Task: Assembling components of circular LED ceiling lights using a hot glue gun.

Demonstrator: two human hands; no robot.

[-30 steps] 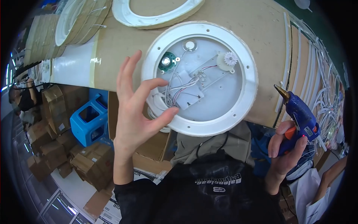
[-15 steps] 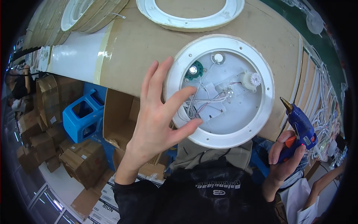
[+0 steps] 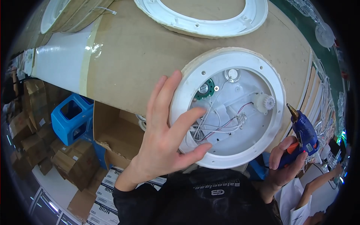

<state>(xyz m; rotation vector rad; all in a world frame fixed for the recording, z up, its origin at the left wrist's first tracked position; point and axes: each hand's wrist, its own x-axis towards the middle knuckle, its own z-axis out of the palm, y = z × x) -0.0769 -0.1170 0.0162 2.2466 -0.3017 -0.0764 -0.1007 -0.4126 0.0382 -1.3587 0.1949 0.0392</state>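
A round white plastic housing lies at the table's near edge, against my body, its open side facing up. Inside are loose grey and white wires, a green round part, a small silvery disc and a white geared motor. My left hand is at the housing's left rim with fingers spread. Its thumb and index finger reach over the rim towards the wires, tips apart; the other fingers lie along the outside. To the right, my right hand grips a blue glue gun, nozzle pointing up-left.
Another white ring lies farther back on the brown-covered table. More rings are stacked far left. Below left are a blue stool and an open cardboard box. White cables hang at right, near another person's arm.
The housing sits lower and slightly farther right in the picture, and more of its far outer side shows. My left hand has shifted with it, fingers still spread. The right hand keeps its grip.
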